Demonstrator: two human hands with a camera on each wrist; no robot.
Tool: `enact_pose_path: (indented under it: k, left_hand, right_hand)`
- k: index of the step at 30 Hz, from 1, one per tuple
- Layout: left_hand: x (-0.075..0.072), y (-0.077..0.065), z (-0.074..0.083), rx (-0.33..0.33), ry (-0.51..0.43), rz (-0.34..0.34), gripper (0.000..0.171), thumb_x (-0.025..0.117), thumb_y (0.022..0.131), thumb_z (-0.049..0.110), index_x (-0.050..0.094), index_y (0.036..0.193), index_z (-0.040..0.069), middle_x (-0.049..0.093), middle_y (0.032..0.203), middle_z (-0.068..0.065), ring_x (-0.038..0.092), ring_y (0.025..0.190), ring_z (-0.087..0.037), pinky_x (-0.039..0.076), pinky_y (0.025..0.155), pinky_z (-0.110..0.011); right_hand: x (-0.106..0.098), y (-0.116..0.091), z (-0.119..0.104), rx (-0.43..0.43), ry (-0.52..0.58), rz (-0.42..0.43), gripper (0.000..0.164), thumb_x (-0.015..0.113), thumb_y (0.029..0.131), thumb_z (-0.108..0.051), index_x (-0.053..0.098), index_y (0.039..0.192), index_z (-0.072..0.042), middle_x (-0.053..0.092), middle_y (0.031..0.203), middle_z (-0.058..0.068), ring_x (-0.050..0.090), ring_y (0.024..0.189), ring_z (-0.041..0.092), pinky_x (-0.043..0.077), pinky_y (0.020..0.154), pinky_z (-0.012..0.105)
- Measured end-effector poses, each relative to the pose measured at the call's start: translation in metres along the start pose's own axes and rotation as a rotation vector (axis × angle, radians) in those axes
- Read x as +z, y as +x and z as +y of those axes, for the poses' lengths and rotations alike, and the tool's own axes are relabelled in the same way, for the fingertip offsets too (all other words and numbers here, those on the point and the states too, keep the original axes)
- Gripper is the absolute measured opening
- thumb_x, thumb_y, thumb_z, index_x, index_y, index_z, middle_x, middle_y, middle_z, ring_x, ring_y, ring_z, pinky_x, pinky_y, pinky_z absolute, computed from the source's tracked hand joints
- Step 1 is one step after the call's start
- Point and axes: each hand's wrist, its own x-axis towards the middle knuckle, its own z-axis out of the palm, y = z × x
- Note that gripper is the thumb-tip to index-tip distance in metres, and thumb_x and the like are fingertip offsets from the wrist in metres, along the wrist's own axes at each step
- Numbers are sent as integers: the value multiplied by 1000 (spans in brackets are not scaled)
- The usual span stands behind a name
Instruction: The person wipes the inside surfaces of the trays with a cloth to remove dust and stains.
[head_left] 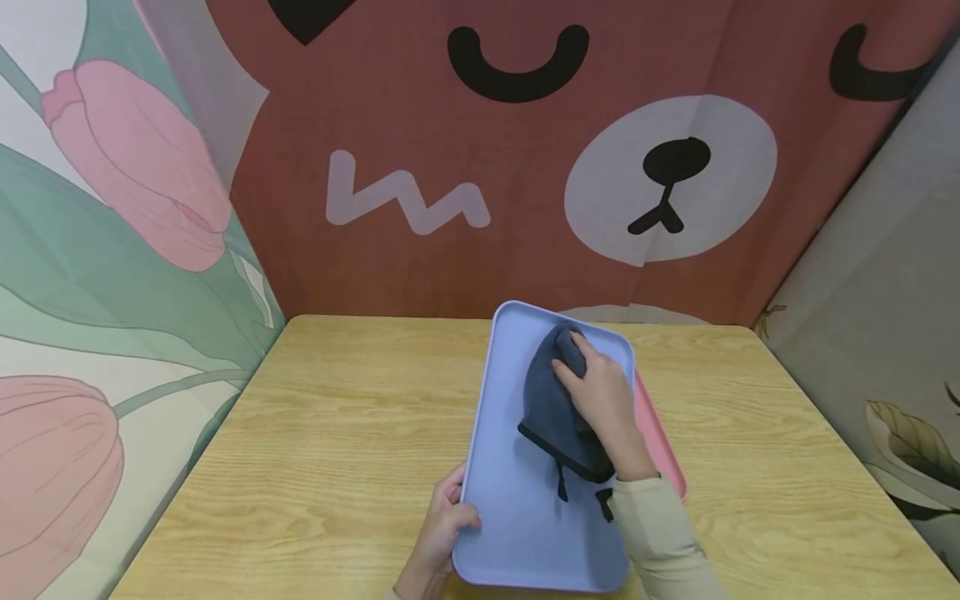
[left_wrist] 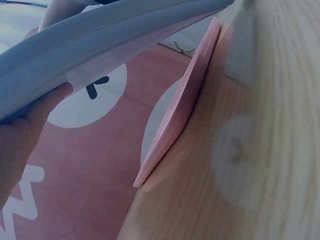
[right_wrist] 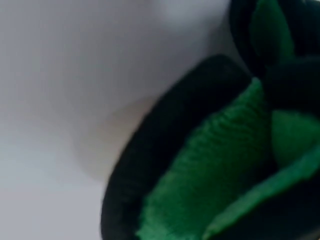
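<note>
The right hand [head_left: 606, 408], nearer, has its fingers pinching the dark cloth [head_left: 549, 396] toward its far end over the blue tray [head_left: 517, 533], the cloth's long axis roughly along the tray's, while the left hand [head_left: 441, 529] grips the tray's near left edge.

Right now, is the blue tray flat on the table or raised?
Raised, at least where the left hand grips it: the left wrist view shows a gap between blue tray and table.
</note>
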Motion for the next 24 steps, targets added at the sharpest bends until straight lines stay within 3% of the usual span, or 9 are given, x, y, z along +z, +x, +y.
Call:
enact_pose_path:
  k: [10, 14, 18, 24]
  left_hand:
    - [-2, -1, 4, 22, 19, 40, 77, 40, 58, -15, 28, 134, -17, 64, 106, -3, 59, 99, -17, 47, 86, -30]
    - [-4, -1, 5, 46, 12, 51, 75, 40, 58, -16, 28, 132, -19, 65, 102, -2, 60, 95, -16, 48, 82, -29]
    - [-5, -2, 6, 67, -4, 53, 75, 40, 58, -17, 26, 131, -20, 66, 101, -2, 60, 95, -16, 49, 81, -28]
    - [-4, -3, 7, 87, -20, 40, 77, 39, 57, -17, 24, 132, -21, 65, 105, -2, 59, 99, -17, 48, 84, -28]
  right_hand:
    - [-3, 2, 12, 21, -38, 14, 56, 57, 89, -30, 42, 136, -4, 58, 103, 28, 54, 85, 36, 43, 65, 41]
    - [-4, 3, 18, 45, -66, 14, 56, 57, 89, -30, 42, 136, -3, 55, 115, 29, 54, 91, 38, 45, 69, 43]
    - [-4, 3, 25, 82, -55, -7, 57, 56, 90, -29, 39, 138, -3, 43, 131, 28, 50, 102, 40, 45, 80, 49]
    - [-6, 3, 31, 116, -59, -17, 57, 55, 90, -29, 38, 138, -3, 41, 133, 28, 48, 107, 43, 41, 88, 54]
